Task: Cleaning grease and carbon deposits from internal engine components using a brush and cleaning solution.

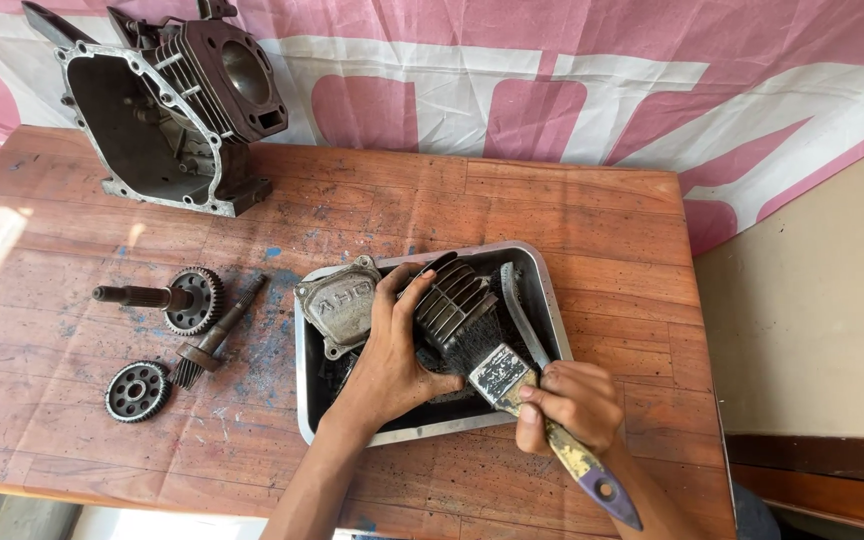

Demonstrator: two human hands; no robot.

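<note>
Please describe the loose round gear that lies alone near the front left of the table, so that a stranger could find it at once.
Start from the wooden table and go left of the metal tray, where three dark parts lie. The round gear is the one nearest the table's front edge. Unlike the gear shaft and the splined shaft beside it, it has no shaft: a flat toothed disc with a ring of small holes.
</note>
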